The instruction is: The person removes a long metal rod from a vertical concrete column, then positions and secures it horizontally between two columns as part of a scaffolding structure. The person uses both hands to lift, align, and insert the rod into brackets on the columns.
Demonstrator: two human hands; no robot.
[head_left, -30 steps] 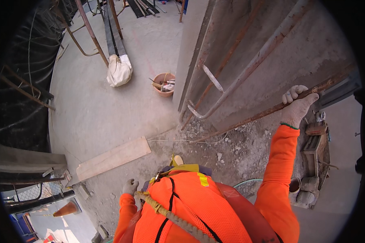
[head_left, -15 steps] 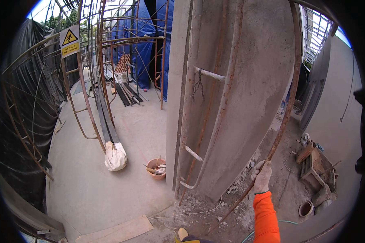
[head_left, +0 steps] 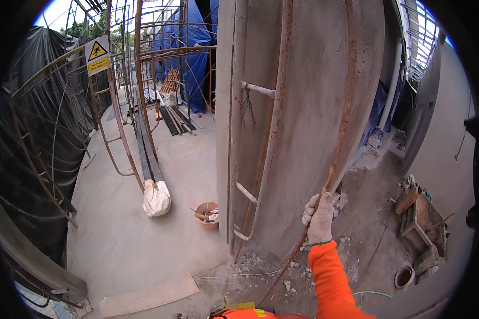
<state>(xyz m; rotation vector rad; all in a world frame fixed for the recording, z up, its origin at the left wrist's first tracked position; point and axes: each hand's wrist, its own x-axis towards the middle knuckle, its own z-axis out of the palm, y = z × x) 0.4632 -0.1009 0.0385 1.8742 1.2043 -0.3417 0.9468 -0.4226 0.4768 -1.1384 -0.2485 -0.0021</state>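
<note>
We see our gloved right hand, its fingers wrapped around a rusty pole slanting before the concrete column. Left of the column we note an orange tub; right of it, a wooden box. Our left hand's state we cannot tell.

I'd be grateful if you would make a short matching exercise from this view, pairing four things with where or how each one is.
Column one
1. Warning sign
2. Right hand
3. Round tub
4. Wooden plank

Column two
A. Lying flat near the picture's lower edge
B. Gloved and closed around a rusty pole
C. Yellow and white, at the upper left
D. Standing on the floor with assorted items inside

Right pairs: 1-C, 2-B, 3-D, 4-A.
</note>
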